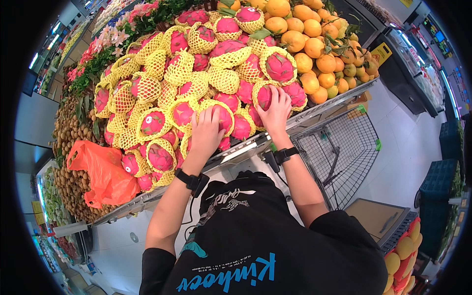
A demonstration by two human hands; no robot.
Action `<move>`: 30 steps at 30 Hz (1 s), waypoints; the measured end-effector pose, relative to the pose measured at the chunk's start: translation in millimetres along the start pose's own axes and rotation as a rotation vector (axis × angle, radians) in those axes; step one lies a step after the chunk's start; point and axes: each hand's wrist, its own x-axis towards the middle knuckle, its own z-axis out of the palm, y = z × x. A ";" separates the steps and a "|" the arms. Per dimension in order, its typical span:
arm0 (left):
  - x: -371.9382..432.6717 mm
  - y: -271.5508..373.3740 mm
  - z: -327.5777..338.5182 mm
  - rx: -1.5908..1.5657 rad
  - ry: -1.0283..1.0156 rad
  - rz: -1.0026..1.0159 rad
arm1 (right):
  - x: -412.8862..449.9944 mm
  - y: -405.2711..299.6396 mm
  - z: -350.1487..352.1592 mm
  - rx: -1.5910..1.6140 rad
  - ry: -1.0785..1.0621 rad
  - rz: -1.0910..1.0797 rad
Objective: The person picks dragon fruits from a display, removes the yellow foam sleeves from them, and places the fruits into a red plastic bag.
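A heap of pink dragon fruits, many in yellow foam net sleeves, fills the middle of a slanted display stand [241,150]. My left hand [206,129] rests with curved fingers on a netted dragon fruit [225,118] near the front of the heap. Further right, my right hand [274,110] has its fingers and thumb around another netted dragon fruit [263,96], which still sits among the others. The undersides of both fruits are hidden. On the left side of the heap lies a crumpled red plastic bag [107,175].
Oranges [315,48] are piled to the right, longans [72,177] to the left. A wire shopping cart [339,155] stands against the stand's right front. Artificial flowers [114,37] line the back left. Behind on the right are yellow mangoes [405,247] beside a grey crate [398,230].
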 end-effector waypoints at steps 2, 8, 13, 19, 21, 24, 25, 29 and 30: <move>1.1 0.5 0.8 -0.002 -0.004 -0.004 | -3.6 -1.9 0.1 -0.008 0.025 -0.020; 2.0 0.7 1.2 -0.003 -0.005 0.001 | -5.8 0.6 -0.5 0.173 0.078 -0.065; -1.7 -3.4 5.3 -0.010 0.037 0.021 | -1.0 -8.5 -19.2 0.333 0.059 -0.054; 0.2 -5.7 7.5 -0.021 0.029 0.024 | -0.9 -11.4 -11.1 1.709 -0.248 0.685; -1.2 -6.7 6.9 -0.033 0.032 0.024 | -5.4 -10.3 -7.5 1.851 -0.366 0.773; -4.0 -8.1 6.0 -0.061 0.041 0.026 | -14.0 -8.7 -7.8 2.394 -0.611 1.052; -3.6 -8.0 5.7 -0.077 0.049 0.034 | -16.0 -5.1 -5.1 2.390 -0.614 1.054; -5.9 -8.3 5.7 -0.094 0.073 0.043 | -19.4 -0.3 -4.9 2.596 -0.753 0.982; -7.6 -9.9 6.3 -0.107 0.112 0.048 | -18.2 -5.8 -9.1 2.478 -0.683 1.023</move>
